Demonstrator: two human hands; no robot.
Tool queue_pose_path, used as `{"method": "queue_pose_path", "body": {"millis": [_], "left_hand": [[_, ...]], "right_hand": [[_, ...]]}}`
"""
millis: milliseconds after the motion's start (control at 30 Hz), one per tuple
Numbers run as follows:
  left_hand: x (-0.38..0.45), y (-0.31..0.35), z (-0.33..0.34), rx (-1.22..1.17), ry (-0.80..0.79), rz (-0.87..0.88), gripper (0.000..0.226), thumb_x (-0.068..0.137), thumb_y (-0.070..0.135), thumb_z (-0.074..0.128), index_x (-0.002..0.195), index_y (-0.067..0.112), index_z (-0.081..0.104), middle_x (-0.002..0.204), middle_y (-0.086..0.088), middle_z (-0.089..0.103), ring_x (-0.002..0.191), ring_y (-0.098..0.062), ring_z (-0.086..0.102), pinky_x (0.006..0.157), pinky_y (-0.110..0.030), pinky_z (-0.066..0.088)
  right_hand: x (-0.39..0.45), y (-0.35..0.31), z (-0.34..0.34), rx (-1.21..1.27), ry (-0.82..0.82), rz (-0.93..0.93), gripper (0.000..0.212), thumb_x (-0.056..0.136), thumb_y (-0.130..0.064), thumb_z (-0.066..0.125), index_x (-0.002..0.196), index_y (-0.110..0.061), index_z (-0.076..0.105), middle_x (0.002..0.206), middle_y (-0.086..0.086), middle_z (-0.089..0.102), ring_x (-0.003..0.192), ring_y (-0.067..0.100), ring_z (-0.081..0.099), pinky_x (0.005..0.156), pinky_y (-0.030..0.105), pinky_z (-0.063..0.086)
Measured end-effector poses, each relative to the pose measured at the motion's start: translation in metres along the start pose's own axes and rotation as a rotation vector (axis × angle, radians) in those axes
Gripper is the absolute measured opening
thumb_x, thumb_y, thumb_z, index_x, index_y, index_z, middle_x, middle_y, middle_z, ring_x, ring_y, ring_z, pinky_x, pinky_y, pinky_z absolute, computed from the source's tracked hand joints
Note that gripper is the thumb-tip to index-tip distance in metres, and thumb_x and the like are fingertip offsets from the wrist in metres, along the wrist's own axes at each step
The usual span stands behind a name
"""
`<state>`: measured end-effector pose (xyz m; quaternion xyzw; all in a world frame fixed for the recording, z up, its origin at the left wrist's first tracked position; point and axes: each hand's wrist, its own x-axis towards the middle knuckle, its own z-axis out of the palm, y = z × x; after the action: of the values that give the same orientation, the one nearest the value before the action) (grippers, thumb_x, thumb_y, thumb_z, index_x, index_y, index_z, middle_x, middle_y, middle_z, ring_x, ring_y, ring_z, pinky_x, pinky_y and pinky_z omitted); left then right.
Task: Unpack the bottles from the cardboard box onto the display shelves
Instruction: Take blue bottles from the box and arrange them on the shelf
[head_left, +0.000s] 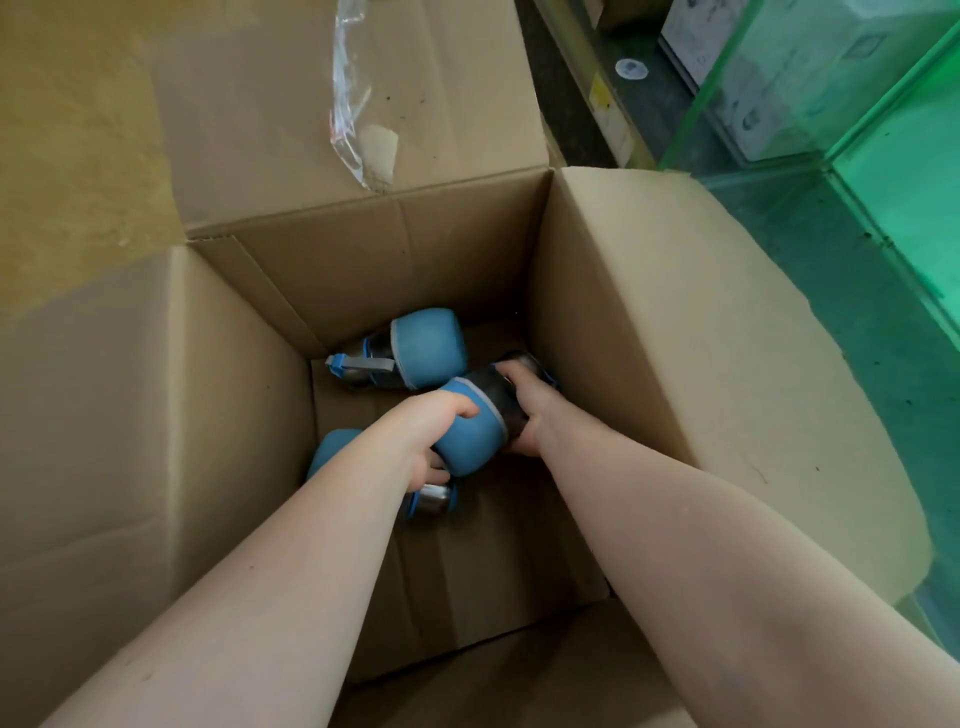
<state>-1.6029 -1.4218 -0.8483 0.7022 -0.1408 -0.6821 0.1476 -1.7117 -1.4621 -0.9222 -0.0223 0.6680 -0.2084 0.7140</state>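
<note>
Both arms reach down into a deep cardboard box (649, 322), plain brown corrugated walls, all flaps folded outward. A torn strip of clear tape (358, 104) sticks to the far flap, crinkled and shiny.

Left hand (426, 441) & right hand (524, 410) both grip the same bottle (475, 434), near the middle of the box floor. It lies tilted on its side: rounded base end wrapped in a soft blue fabric sleeve w/ a grey trim band, then a dark, shiny metal-looking body. Left hand's fingers curl round the blue sleeve end, thumb over the top. Right hand clamps round the dark metal part, fingers wrapped over it; cap end mostly hidden behind that hand.

2nd bottle (415, 353) lies on its side toward the far-left corner of the box floor, same blue padded sleeve, steel body, grey strap & blue clip pointing at the left wall. It sits just beside the held one; can't tell if they touch.

3rd bottle (431, 499) lies under the left forearm by the left wall, mostly covered: a bit of blue sleeve & a shiny steel section w/ a blue ring show.

Right of the box, well apart: green-tinted glass shelves (883, 171), smooth & see-through, w/ a pale printed carton (758, 93) behind the glass.
</note>
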Motion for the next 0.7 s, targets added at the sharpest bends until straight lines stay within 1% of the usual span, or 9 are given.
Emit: {"method": "queue_pose_path", "body": {"millis": [67, 100, 167, 233, 267, 367, 500, 600, 700], "left_hand": [[-0.007, 0.000, -0.003, 0.022, 0.011, 0.013, 0.064, 0.091, 0.015, 0.055, 0.147, 0.010, 0.022, 0.144, -0.022, 0.038, 0.128, -0.037, 0.043, 0.105, -0.043, 0.035], [-0.010, 0.001, -0.005, 0.037, 0.028, 0.023, 0.066, 0.090, 0.014, 0.056, 0.147, 0.011, 0.022, 0.144, -0.021, 0.037, 0.128, -0.038, 0.043, 0.104, -0.043, 0.036], [-0.015, 0.003, -0.010, 0.065, 0.076, 0.062, 0.071, 0.086, 0.011, 0.060, 0.147, 0.012, 0.021, 0.143, -0.021, 0.038, 0.126, -0.038, 0.045, 0.099, -0.042, 0.040], [-0.023, 0.005, -0.015, 0.119, 0.161, 0.146, 0.074, 0.081, 0.010, 0.066, 0.142, 0.012, 0.025, 0.137, -0.019, 0.043, 0.120, -0.036, 0.048, 0.087, -0.040, 0.043], [-0.027, 0.006, -0.018, 0.160, 0.215, 0.202, 0.076, 0.078, 0.011, 0.071, 0.139, 0.011, 0.026, 0.133, -0.017, 0.046, 0.117, -0.035, 0.050, 0.086, -0.038, 0.044], [-0.050, 0.010, -0.024, 0.377, 0.368, 0.374, 0.086, 0.070, 0.019, 0.080, 0.136, 0.010, 0.026, 0.129, -0.012, 0.044, 0.117, -0.031, 0.049, 0.096, -0.040, 0.045], [-0.087, 0.019, -0.030, 0.742, 0.533, 0.593, 0.108, 0.059, 0.042, 0.084, 0.142, 0.015, 0.021, 0.140, -0.011, 0.033, 0.130, -0.030, 0.036, 0.104, -0.042, 0.037], [-0.114, 0.026, -0.035, 0.746, 0.586, 0.748, 0.118, 0.055, 0.048, 0.085, 0.145, 0.016, 0.016, 0.144, -0.007, 0.035, 0.133, -0.027, 0.035, 0.105, -0.045, 0.037], [-0.137, 0.032, -0.035, 0.660, 0.618, 0.856, 0.115, 0.052, 0.051, 0.084, 0.143, 0.018, 0.022, 0.140, -0.005, 0.042, 0.129, -0.025, 0.043, 0.102, -0.046, 0.041]], "right_hand": [[-0.010, -0.001, 0.002, -0.003, -0.008, -0.037, 0.049, 0.080, -0.040, 0.067, 0.119, -0.012, 0.062, 0.108, 0.011, 0.069, 0.091, 0.028, 0.065, 0.082, 0.040, 0.053], [-0.017, -0.002, 0.002, -0.009, -0.023, -0.064, 0.049, 0.080, -0.040, 0.067, 0.119, -0.012, 0.062, 0.105, 0.011, 0.069, 0.089, 0.027, 0.065, 0.079, 0.038, 0.054], [-0.039, -0.007, 0.006, -0.017, -0.059, -0.129, 0.041, 0.081, -0.038, 0.067, 0.110, -0.010, 0.063, 0.086, 0.009, 0.070, 0.070, 0.021, 0.066, 0.059, 0.027, 0.054], [-0.065, -0.012, 0.011, -0.039, -0.063, -0.207, 0.027, 0.082, -0.034, 0.067, 0.094, -0.012, 0.059, 0.060, 0.004, 0.062, 0.041, 0.012, 0.056, 0.038, 0.013, 0.042], [-0.079, -0.013, 0.013, -0.068, -0.056, -0.260, 0.024, 0.082, -0.032, 0.068, 0.091, -0.012, 0.057, 0.058, 0.002, 0.058, 0.035, 0.009, 0.052, 0.035, 0.011, 0.038], [-0.121, -0.017, 0.022, -0.115, -0.086, -0.414, 0.022, 0.083, -0.027, 0.069, 0.080, -0.013, 0.053, 0.068, 0.001, 0.057, 0.050, 0.009, 0.054, 0.040, 0.017, 0.039], [-0.169, -0.024, 0.034, -0.219, -0.112, -0.595, 0.022, 0.079, -0.031, 0.071, 0.091, -0.017, 0.059, 0.077, -0.003, 0.063, 0.062, 0.008, 0.059, 0.048, 0.021, 0.041], [-0.203, -0.032, 0.039, -0.287, -0.128, -0.745, 0.016, 0.077, -0.029, 0.073, 0.083, -0.023, 0.059, 0.084, -0.003, 0.067, 0.071, 0.008, 0.062, 0.056, 0.023, 0.047], [-0.236, -0.042, 0.044, -0.360, -0.145, -0.890, 0.021, 0.075, -0.026, 0.076, 0.089, -0.023, 0.061, 0.094, -0.001, 0.069, 0.084, 0.014, 0.065, 0.072, 0.026, 0.054]]}}
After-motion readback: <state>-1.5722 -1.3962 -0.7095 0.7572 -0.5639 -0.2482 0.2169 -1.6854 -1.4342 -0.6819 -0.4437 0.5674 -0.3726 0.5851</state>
